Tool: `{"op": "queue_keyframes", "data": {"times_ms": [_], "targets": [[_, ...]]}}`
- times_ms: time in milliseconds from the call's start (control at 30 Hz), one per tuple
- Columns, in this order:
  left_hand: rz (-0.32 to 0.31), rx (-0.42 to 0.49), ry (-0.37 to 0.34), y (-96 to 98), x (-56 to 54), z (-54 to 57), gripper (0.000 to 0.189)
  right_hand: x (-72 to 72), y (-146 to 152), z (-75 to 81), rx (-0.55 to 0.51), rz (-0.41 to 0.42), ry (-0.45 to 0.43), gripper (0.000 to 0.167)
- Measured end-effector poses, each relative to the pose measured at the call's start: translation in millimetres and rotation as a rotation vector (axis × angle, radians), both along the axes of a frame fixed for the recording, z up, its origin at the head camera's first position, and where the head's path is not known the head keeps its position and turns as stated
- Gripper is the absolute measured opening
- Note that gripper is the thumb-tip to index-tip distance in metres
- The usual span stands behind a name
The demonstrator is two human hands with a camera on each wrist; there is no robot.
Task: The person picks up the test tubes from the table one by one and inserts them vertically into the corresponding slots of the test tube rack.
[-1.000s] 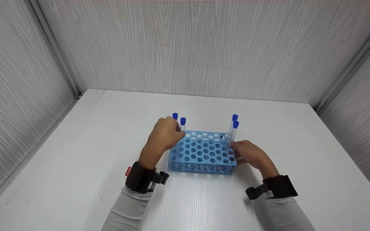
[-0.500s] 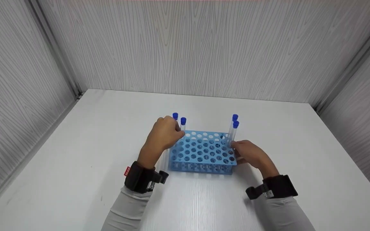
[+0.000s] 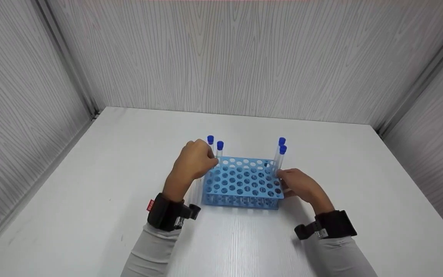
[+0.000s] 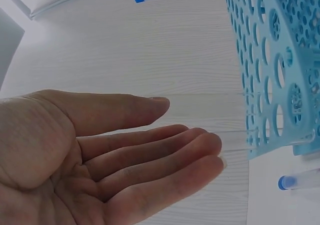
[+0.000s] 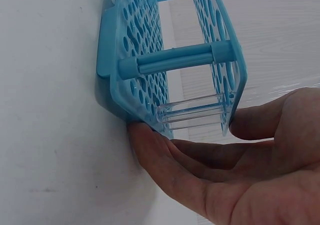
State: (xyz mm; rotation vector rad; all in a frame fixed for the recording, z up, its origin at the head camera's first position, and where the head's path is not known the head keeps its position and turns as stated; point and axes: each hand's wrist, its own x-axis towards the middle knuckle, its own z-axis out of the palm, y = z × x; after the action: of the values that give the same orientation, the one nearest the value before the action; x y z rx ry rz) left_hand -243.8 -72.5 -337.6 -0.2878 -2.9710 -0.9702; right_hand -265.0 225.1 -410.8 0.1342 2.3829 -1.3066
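Observation:
A blue test tube rack [image 3: 244, 184] with rows of round holes stands on the white table. Two clear test tubes with blue caps [image 3: 220, 145] rise from its far left corner, and another blue-capped pair [image 3: 282, 149] from the right end. My left hand [image 3: 192, 159] hovers at the left pair; in the left wrist view its thumb and extended fingers are apart, with clear tubes [image 4: 232, 140] passing behind the fingertips. My right hand [image 3: 298, 184] holds the rack's right end, thumb at the upper plate and fingers [image 5: 170, 170] against the base, beside clear tube bottoms [image 5: 195, 110].
Beside the rack's left end lies a clear tube with a blue cap [image 4: 287, 182]. The white tabletop [image 3: 148, 134] meets grey wood-grain panels [image 3: 221, 57] at the back and both sides. Black camera straps [image 3: 167, 213] are on both wrists.
My left hand has drifted slightly left, away from the left tubes, showing more of them. My right hand and the rack have stayed practically in place.

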Motion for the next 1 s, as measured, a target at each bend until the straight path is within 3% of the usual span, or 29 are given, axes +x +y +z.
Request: {"op": "queue_keyframes", "data": {"times_ms": [1000], "targets": [[0.06,-0.013,-0.093,-12.6,-7.5,-5.4,0.02,2.2,-1,1.3,-0.011,-0.003,0.001,0.051]]}}
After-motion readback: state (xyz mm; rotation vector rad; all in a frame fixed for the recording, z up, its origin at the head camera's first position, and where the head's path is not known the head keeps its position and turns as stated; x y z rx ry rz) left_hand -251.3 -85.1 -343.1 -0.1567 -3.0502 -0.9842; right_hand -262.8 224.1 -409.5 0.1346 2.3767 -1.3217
